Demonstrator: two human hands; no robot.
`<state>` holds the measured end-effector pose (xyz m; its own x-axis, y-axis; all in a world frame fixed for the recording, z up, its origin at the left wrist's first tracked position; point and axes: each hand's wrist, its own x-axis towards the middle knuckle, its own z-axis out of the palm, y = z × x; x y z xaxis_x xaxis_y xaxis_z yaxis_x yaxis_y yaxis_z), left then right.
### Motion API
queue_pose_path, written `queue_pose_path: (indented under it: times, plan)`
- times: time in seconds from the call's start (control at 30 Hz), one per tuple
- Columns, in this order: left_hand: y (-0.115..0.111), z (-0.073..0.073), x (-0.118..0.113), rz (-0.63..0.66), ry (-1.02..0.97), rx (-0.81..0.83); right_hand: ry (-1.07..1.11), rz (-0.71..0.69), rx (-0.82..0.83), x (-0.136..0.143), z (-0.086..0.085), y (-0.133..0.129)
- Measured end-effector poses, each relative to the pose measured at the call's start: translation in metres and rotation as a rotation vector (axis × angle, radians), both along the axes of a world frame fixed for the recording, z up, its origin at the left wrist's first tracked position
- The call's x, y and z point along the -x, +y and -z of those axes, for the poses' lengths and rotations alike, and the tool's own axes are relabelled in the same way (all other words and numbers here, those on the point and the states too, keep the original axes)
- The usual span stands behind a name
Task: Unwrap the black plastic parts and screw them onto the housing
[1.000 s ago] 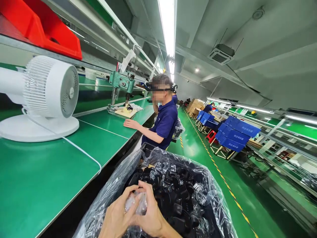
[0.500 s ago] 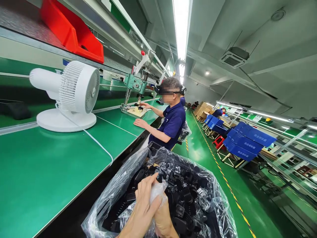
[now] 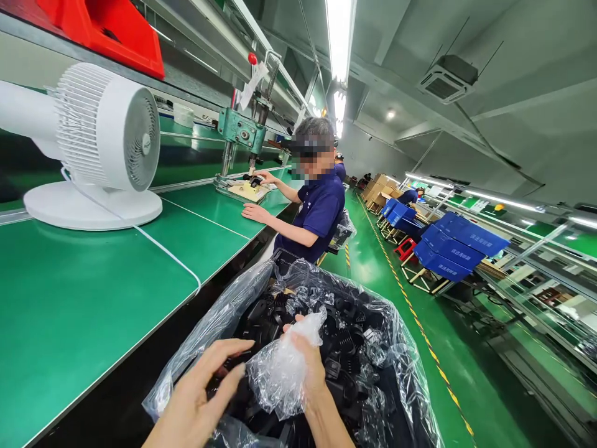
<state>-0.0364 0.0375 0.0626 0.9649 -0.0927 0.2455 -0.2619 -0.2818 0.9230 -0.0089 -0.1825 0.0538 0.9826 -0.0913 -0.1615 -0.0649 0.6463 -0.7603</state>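
Observation:
My right hand (image 3: 310, 367) is wrapped round a crumpled clear plastic bag (image 3: 280, 370), which bulges out to the left of the fingers and above them. To the left of the bag, my left hand (image 3: 200, 386) is raised with its thumb and fingers apart, holding nothing. Both hands are over a bin lined with clear plastic film (image 3: 410, 367). Many black plastic parts (image 3: 342, 339) lie in the bin, with pieces of clear wrap among them.
A green workbench (image 3: 93, 292) runs along the left, bearing a white fan (image 3: 112, 130) and its cable. Beyond the bin, a person in a dark blue shirt (image 3: 319, 208) works at a green press (image 3: 242, 130). Blue bins (image 3: 448, 249) stand across the aisle.
My hands have parted: the left has moved left and opened, while the right keeps the plastic bag, now spread wider. The view has shifted, with the fan nearer the left edge.

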Motion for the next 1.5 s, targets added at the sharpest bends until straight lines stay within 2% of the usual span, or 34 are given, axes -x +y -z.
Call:
queue_pose_path:
  times: [0.1, 0.2, 0.3, 0.4, 0.43, 0.5, 0.6, 0.7, 0.77, 0.87, 0.97, 1.07, 1.17, 1.37, 1.5]
  plan:
    - [-0.009, 0.005, 0.004, 0.094, -0.189, -0.182, 0.015, -0.043, -0.034, 0.001, 0.002, 0.007]
    - [-0.013, 0.005, 0.004, 0.04, -0.225, -0.158, 0.043, -0.048, -0.068, -0.007, 0.008, 0.003]
    - [-0.001, 0.002, 0.004, -0.118, -0.153, -0.086, 0.023, -0.033, -0.088, -0.023, 0.011, -0.016]
    - [0.017, -0.003, 0.005, -0.387, -0.148, -0.123, -0.03, -0.073, -0.065, -0.027, 0.003, -0.031]
    - [0.021, -0.005, 0.006, -0.457, -0.177, -0.14, -0.046, -0.108, -0.049, -0.024, -0.001, -0.03]
    - [0.026, -0.007, 0.01, -0.504, -0.241, -0.155, -0.08, -0.214, -0.004, -0.011, -0.013, -0.02]
    - [0.024, -0.007, 0.016, -0.466, -0.25, -0.128, -0.13, -0.428, 0.12, 0.02, -0.034, 0.014]
    - [0.021, -0.004, 0.023, -0.454, -0.17, -0.071, -0.193, -0.645, 0.338, 0.043, -0.056, 0.053]
    - [0.021, -0.002, 0.026, -0.446, -0.084, -0.01, -0.224, -0.685, 0.466, 0.048, -0.067, 0.072]
    - [0.023, -0.003, 0.029, -0.401, 0.032, 0.11, -0.268, -0.64, 0.617, 0.047, -0.076, 0.087]
    - [0.022, -0.008, 0.034, -0.401, 0.097, 0.239, -0.33, -0.567, 0.778, 0.047, -0.075, 0.089]
    - [0.021, -0.015, 0.04, -0.442, 0.136, 0.342, -0.336, -0.517, 0.8, 0.051, -0.072, 0.091]
    - [0.022, -0.017, 0.046, -0.467, 0.147, 0.411, -0.345, -0.56, 0.845, 0.058, -0.069, 0.097]
    - [0.032, -0.001, 0.062, -0.485, 0.125, 0.458, -0.369, -0.596, 0.992, 0.057, -0.068, 0.114]
    - [0.045, 0.007, 0.076, -0.402, 0.159, 0.471, -0.405, -0.6, 1.018, 0.056, -0.066, 0.127]
